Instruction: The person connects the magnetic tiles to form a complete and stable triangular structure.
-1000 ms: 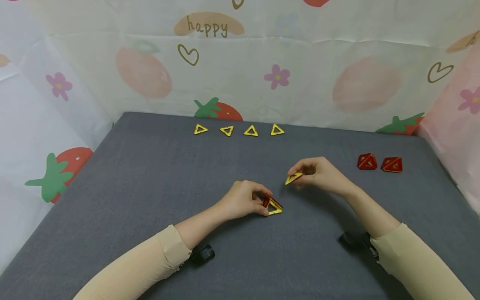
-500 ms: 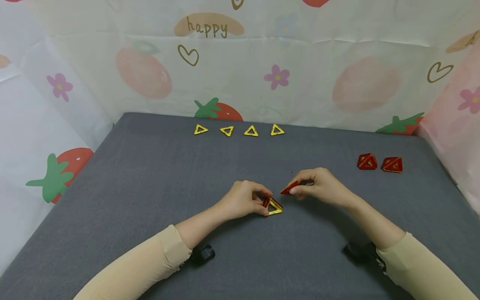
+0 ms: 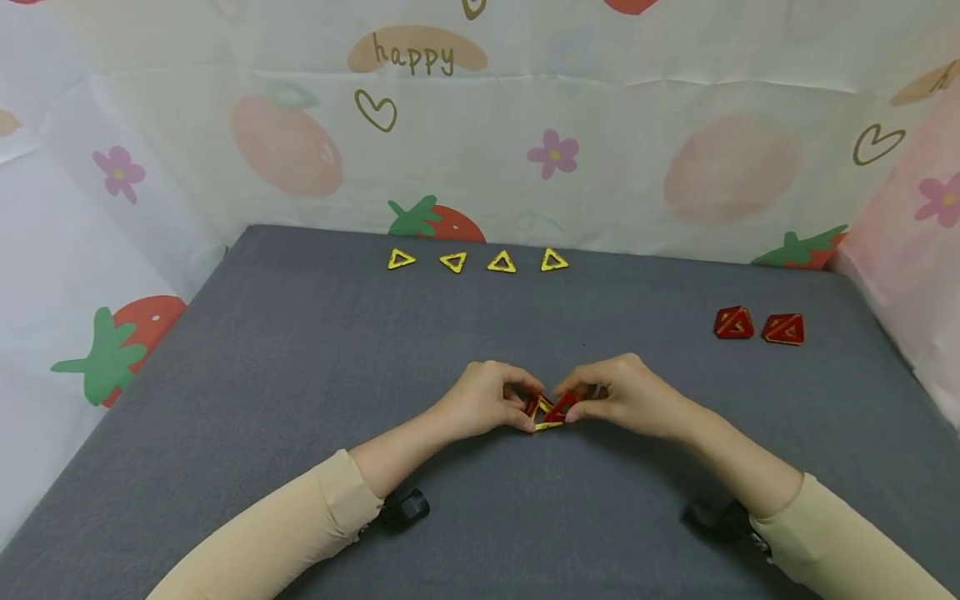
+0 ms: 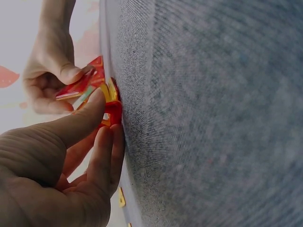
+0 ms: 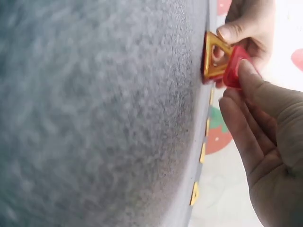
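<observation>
In the head view my left hand (image 3: 483, 404) holds a small red-and-yellow triangle piece low over the grey cloth, thumb and fingers at its left side. A hollow yellow triangle (image 5: 208, 59) forms its near face, with red along the edges. My right hand (image 3: 626, 398) pinches a red triangle tile (image 3: 564, 404) between thumb and fingers. That tile is tilted and overlaps the right side of the yellow face. In the right wrist view the red tile (image 5: 233, 71) is right at the yellow frame's edge. Fingertips partly cover both pieces.
Along the back edge of the grey cloth (image 3: 315, 317) lies a row of several hollow yellow triangles (image 3: 501, 269). Two red faceted pieces, a left one (image 3: 733, 325) and a right one (image 3: 784, 331), sit at the right. A printed curtain (image 3: 480, 150) stands behind.
My right hand has come down and left toward the left hand, turning its tile from yellow side to red side and bringing it against the held piece. The left hand stays put.
</observation>
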Tool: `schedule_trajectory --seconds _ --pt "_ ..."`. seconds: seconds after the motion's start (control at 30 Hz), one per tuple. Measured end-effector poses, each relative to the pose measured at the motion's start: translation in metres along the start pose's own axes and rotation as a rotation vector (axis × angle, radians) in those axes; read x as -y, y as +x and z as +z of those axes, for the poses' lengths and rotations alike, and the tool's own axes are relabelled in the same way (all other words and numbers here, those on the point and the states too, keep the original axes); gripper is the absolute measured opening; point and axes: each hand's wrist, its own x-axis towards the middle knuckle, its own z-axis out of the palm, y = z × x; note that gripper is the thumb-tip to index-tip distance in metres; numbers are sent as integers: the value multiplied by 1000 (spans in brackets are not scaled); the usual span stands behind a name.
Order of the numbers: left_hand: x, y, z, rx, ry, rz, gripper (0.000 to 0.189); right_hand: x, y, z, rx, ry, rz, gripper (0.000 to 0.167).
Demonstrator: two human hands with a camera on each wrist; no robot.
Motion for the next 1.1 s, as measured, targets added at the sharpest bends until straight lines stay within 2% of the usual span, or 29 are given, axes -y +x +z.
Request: schedule_trajectory --seconds 0.2,0.5,0.7,0.87,1.0,1.1 --pt "2 1 1 -4 8 5 43 7 3 3 6 -38 53 23" --pt "2 2 1 -9 15 9 44 3 7 8 -14 -7 43 8" --pt "2 2 0 -11 12 18 44 5 10 11 -18 -11 23 10" --pt "2 1 0 -9 4 17 43 6 11 12 -11 -25 38 14" --pt "2 2 0 -11 6 6 43 5 12 14 -46 -42 33 17" --pt "2 2 0 -11 13 19 43 4 12 16 -74 -46 -2 18"
